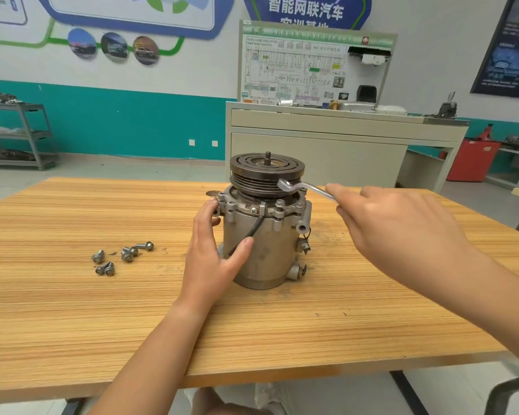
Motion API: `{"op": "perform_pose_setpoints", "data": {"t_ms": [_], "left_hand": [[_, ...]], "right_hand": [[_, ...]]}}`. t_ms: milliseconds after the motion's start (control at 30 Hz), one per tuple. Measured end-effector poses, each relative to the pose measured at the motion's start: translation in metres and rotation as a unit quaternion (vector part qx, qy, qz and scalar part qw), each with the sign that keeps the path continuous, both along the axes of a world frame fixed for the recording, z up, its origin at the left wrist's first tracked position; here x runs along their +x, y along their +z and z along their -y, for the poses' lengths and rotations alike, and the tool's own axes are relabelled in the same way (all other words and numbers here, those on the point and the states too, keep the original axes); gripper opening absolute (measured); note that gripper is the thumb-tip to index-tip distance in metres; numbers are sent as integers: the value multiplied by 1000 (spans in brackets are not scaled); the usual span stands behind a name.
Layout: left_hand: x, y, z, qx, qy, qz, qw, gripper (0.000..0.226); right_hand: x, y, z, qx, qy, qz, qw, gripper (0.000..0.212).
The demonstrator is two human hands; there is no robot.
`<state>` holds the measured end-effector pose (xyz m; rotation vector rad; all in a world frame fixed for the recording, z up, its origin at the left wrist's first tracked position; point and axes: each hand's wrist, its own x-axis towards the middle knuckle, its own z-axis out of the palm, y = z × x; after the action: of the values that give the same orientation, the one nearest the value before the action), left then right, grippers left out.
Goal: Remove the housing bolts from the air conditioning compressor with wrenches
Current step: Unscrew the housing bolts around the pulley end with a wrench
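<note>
The grey air conditioning compressor point(267, 235) stands upright on the wooden table point(252, 324), its dark grooved pulley on top. My left hand point(213, 253) wraps the left side of its body, thumb across the front and fingers up at the flange. My right hand point(396, 229) grips the handle of a silver offset ring wrench point(300, 187). The wrench's ring end sits at the flange's right rear, beside the pulley. Several bolt heads still show around the flange point(277, 203).
Several loose bolts point(123, 256) lie on the table to the left of the compressor. Behind the table stand a beige training bench with a wiring board point(315, 124), a metal shelf point(18, 136) at far left and a red cabinet point(471, 160) at right.
</note>
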<state>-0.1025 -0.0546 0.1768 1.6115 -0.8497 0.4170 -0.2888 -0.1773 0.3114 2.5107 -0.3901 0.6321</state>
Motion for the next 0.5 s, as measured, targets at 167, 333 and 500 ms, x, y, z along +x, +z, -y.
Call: {"op": "perform_pose_setpoints", "data": {"t_ms": [167,333,500], "left_hand": [[0,0,0,-3,-1,0,1000,76],[0,0,-1,-4,-3,-2,1000,75],[2,-2,2,-8,0,6,1000,75]], "right_hand": [[4,5,-16,-14,-44,-74,996,49],[10,20,-33,-30,-56,-147,987,39],[12,13,-52,-69,-24,-214,974,48]]}}
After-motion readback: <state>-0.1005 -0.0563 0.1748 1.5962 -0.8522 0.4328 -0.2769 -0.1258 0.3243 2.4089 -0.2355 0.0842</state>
